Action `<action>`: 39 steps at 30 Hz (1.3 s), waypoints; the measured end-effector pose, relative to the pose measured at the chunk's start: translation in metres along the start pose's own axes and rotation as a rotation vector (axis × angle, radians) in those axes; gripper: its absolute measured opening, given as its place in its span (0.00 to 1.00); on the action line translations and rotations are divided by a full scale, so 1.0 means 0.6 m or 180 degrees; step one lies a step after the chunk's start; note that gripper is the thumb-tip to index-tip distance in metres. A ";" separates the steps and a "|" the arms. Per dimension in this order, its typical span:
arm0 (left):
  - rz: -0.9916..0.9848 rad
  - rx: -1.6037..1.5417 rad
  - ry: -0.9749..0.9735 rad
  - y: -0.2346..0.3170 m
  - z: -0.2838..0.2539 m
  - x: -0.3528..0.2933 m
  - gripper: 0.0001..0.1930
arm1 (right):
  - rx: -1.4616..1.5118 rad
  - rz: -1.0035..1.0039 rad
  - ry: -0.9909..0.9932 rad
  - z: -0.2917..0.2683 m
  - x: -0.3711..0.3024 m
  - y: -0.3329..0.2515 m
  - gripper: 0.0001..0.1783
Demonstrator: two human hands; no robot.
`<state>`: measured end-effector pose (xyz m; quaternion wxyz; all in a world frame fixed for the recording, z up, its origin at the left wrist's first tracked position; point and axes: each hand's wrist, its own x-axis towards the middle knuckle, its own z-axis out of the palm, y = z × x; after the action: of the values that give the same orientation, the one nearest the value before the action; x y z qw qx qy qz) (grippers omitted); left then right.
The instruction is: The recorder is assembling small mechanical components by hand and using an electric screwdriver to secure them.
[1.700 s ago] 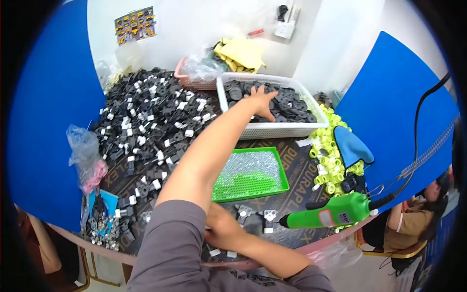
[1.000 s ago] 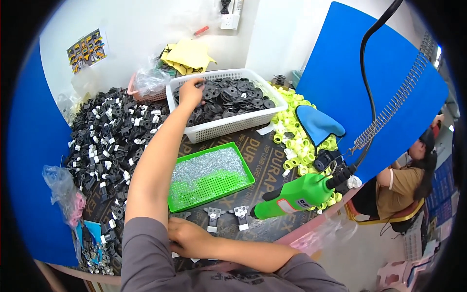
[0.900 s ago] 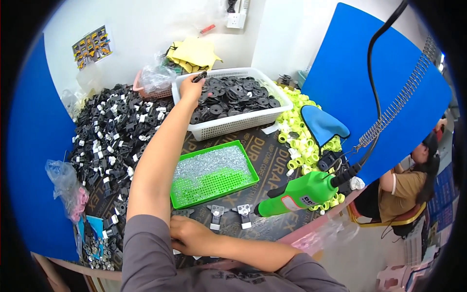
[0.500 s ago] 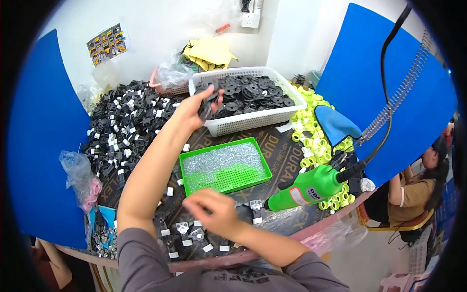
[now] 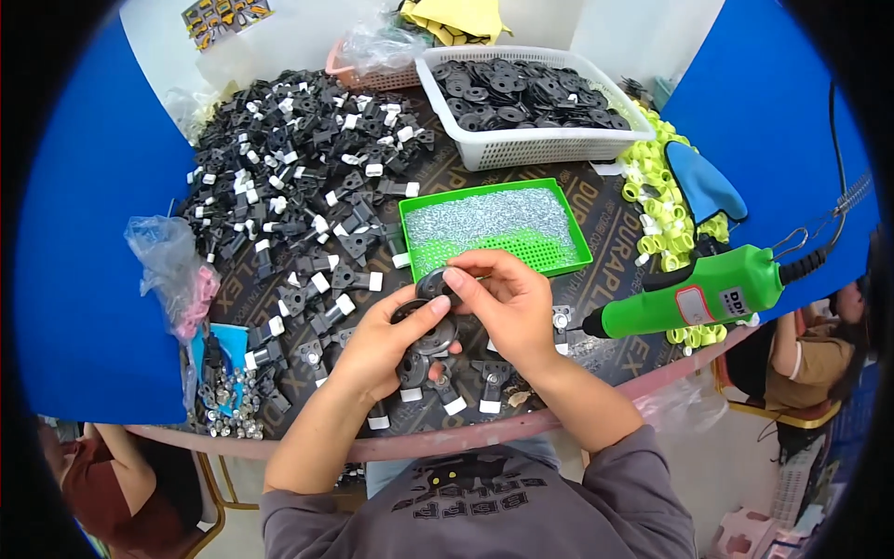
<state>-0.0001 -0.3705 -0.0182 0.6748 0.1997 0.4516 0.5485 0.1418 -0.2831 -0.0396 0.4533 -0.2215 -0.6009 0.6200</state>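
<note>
Both hands meet above the near middle of the table. My left hand (image 5: 374,352) is closed around several round black plastic discs (image 5: 436,337), its thumb pressing on top of them. With thumb and fingers, my right hand (image 5: 514,315) pinches another black disc (image 5: 431,283) at the upper edge of that bunch. Just beyond the hands lies a shallow green tray (image 5: 581,244) of small silvery metal pieces. Beneath and around the hands, black fittings with white ends (image 5: 491,382) lie on the table, some partly hidden by the hands.
A white basket (image 5: 549,146) of black discs stands at the back. A heap of black-and-white fittings (image 5: 279,177) covers the left. At right a green electric screwdriver (image 5: 689,300) hangs over yellow-green rings (image 5: 656,200). Blue partitions (image 5: 88,252) flank the table; people sit beyond both sides.
My left hand has come back from the white basket toward me, carrying the black discs. My right hand has met it and now grips one disc. The view has shifted too.
</note>
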 end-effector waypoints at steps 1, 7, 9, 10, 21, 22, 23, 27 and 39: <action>-0.0016 -0.0005 -0.0035 0.000 -0.002 -0.005 0.16 | 0.0197 0.0370 0.0107 0.002 0.000 -0.009 0.10; -0.0112 -0.0350 -0.0064 -0.013 -0.011 -0.014 0.18 | 0.0928 0.1114 0.0054 -0.014 0.001 -0.009 0.09; -0.0059 -0.0396 0.0047 -0.014 -0.013 -0.014 0.17 | 0.1335 0.1367 0.0081 -0.010 -0.001 -0.011 0.09; -0.0015 -0.0348 0.0112 -0.012 -0.015 -0.013 0.16 | 0.1328 0.1412 -0.0020 -0.010 -0.004 -0.013 0.07; 0.0510 -0.0040 0.0643 0.008 -0.033 -0.010 0.20 | -0.1075 -0.0632 0.0682 -0.095 -0.151 -0.120 0.15; 0.0523 -0.0019 0.0659 0.007 -0.031 -0.013 0.20 | -0.1663 -0.0442 0.0356 -0.114 -0.166 -0.116 0.15; 0.0538 0.0003 0.0679 0.005 -0.030 -0.015 0.19 | -0.2241 -0.0248 0.0017 -0.129 -0.178 -0.108 0.16; 0.0425 0.0028 0.0681 -0.005 -0.022 -0.004 0.19 | -0.3179 -0.0203 0.0037 -0.128 -0.193 -0.052 0.21; 0.0522 0.0080 0.0788 -0.007 -0.019 -0.013 0.17 | -0.3773 0.0305 0.0163 -0.167 -0.130 -0.033 0.28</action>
<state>-0.0072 -0.3816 -0.0242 0.5642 0.1753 0.5204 0.6166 0.2682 -0.2958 -0.0600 0.2382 -0.4786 -0.8228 0.1930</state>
